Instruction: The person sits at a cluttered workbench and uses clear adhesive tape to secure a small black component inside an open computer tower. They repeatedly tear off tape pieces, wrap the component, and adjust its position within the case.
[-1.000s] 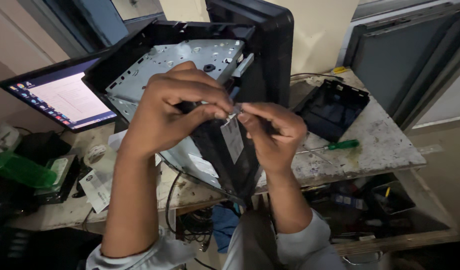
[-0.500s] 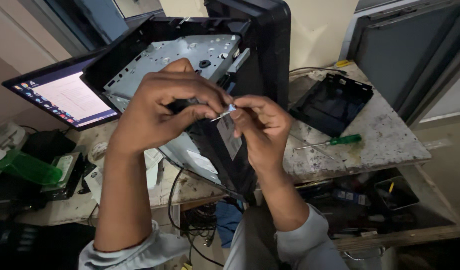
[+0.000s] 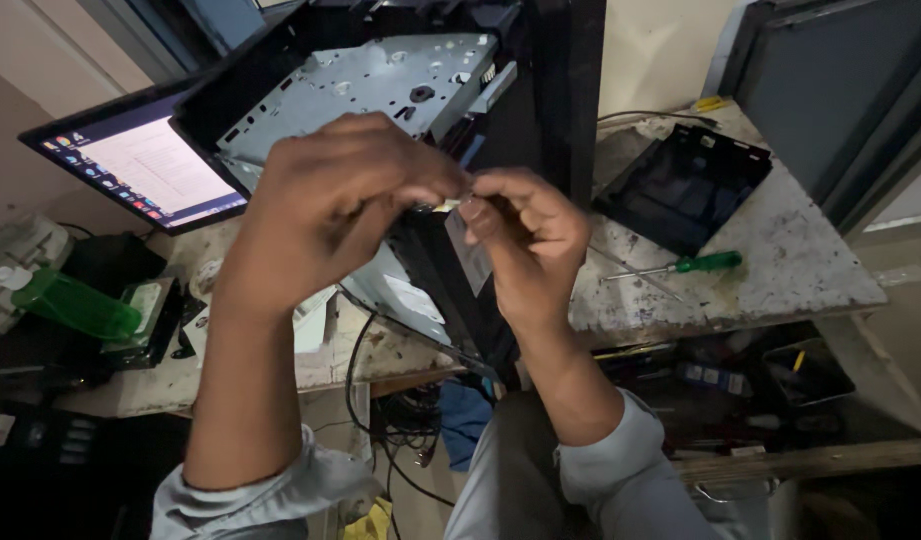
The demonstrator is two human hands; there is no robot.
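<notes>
Both hands are pinching a small clear plastic bag (image 3: pixel 469 250) in front of the black opened printer chassis (image 3: pixel 381 90): left hand (image 3: pixel 331 200) and right hand (image 3: pixel 526 240) fingertips now meeting at its top, closer than a sec ago, so it's prob. being opened.

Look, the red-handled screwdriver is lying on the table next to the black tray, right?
Not quite: the screwdriver has a green handle, not red. The head view shows it lying on the table next to the black tray, to the right of the right hand.
</notes>
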